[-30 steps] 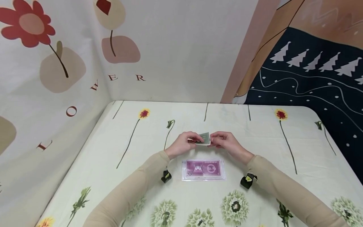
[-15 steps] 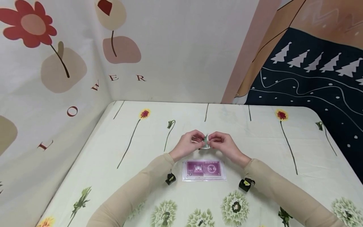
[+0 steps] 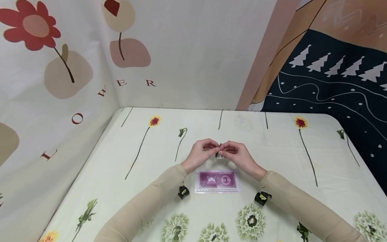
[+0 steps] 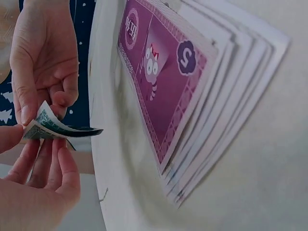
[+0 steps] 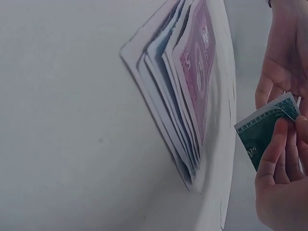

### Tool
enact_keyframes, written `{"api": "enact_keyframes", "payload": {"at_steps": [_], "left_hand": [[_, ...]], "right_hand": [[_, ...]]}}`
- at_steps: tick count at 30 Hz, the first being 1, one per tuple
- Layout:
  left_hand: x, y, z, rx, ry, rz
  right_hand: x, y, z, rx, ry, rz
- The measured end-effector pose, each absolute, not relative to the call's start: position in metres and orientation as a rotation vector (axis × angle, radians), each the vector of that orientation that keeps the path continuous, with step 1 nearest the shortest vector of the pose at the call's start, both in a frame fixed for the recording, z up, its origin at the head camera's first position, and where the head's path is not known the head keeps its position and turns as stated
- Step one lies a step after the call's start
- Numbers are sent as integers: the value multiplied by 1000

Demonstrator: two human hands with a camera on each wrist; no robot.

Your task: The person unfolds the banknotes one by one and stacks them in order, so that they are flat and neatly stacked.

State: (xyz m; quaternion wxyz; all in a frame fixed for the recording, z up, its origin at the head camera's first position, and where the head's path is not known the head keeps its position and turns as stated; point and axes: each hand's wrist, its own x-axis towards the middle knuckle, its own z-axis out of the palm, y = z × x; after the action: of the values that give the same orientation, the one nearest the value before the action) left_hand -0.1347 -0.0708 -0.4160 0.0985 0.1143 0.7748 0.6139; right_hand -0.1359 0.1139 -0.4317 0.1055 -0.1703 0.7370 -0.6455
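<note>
Above the table, both hands pinch a small green paper note, a folded banknote [image 4: 50, 124] with a pale patterned border. My left hand [image 3: 201, 153] holds it from the left, my right hand [image 3: 240, 156] from the right, and the fingertips nearly meet. The head view shows only a sliver of it. In the right wrist view, the green note [image 5: 262, 137] shows one corner turned over under the fingers. Just in front of the hands, a stack of paper notes [image 3: 217, 181] lies flat, topped by a purple one with a cartoon animal.
The table [image 3: 151, 201] wears a pale cloth printed with flowers. Fabric hangings enclose the back and left side, and a dark cloth with white trees [image 3: 332, 84] hangs at right. A small black wrist camera [image 3: 183, 192] sits under the left wrist, another black camera [image 3: 261, 198] under the right.
The green note was spread flat with a printed number showing, then bent upward. Both hands have drawn together over it, and less of it shows now. The purple stack stays put.
</note>
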Motion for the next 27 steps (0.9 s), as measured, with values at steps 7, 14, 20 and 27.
{"api": "enact_keyframes", "payload": {"at_steps": [7, 14, 20, 27], "left_hand": [[-135, -74, -416, 276, 2256, 1888], [-138, -76, -417, 196, 2268, 2015], [-139, -78, -419, 152, 2311, 2069], [-140, -85, -427, 151, 2389, 2040]], "right_hand": [[-136, 115, -430, -497, 2197, -1905], [-136, 119, -429, -400, 2270, -1911], [-136, 123, -430, -381, 2288, -1939], [-134, 132, -431, -397, 2376, -1884]]}}
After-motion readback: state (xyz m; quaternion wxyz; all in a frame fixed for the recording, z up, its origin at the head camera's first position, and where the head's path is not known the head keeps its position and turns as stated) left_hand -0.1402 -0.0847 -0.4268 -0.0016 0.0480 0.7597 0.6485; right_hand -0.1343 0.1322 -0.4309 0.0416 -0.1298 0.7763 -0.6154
